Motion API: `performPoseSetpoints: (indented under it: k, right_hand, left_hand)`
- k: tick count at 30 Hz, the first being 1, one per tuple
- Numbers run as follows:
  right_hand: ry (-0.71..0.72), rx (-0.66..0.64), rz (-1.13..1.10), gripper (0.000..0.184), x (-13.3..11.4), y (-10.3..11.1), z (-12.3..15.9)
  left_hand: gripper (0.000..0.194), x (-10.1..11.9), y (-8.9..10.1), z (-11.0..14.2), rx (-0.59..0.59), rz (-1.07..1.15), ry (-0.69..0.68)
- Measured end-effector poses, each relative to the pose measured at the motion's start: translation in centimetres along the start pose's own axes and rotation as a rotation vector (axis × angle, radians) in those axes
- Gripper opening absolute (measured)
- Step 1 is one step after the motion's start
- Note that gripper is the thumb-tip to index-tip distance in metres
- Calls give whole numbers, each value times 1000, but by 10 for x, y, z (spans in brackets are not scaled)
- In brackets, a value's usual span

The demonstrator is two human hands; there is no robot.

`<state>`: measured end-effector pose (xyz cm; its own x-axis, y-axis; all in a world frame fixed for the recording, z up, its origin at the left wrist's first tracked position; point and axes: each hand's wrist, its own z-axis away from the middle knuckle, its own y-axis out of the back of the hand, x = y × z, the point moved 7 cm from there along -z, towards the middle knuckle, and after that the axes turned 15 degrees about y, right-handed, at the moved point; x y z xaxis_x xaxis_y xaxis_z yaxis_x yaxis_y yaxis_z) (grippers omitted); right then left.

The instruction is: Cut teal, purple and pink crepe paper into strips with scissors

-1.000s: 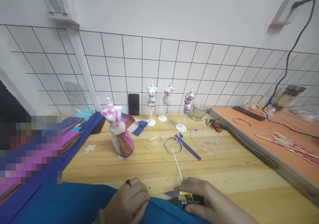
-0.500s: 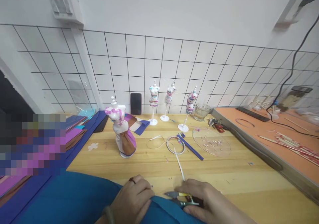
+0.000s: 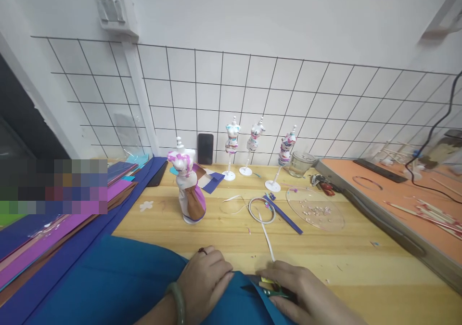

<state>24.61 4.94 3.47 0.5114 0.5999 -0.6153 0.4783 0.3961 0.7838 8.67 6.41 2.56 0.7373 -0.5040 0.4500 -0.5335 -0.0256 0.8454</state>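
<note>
Closest to me, her left hand (image 3: 204, 281) presses flat on the teal sheet (image 3: 119, 286) at the tabletop (image 3: 325, 248) edge, while the right hand (image 3: 299, 291) grips small scissors (image 3: 269, 286) cutting into it. Farther back stands a dressed mannequin (image 3: 189, 188).

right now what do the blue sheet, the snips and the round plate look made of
Blue sheet: looks like felt or craft foam, matte with no sheen and a clean cut edge under the left hand; can't tell which.
Snips in the right hand: dark metal blades, green and yellow handles that look plastic.
Round plate: clear plastic or glass; the wood shows through.
</note>
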Motion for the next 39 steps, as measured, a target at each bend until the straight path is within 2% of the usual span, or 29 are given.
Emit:
performPoseSetpoints:
  k: [4,39]
  right_hand:
    - [-31,2,24,25,1,-3,0]
    - [4,-26,86,26,-1,-11,-3]
  left_hand:
    - [20,1,1,-1,5,8,2]
    - [20,0,1,1,14,31,-26]
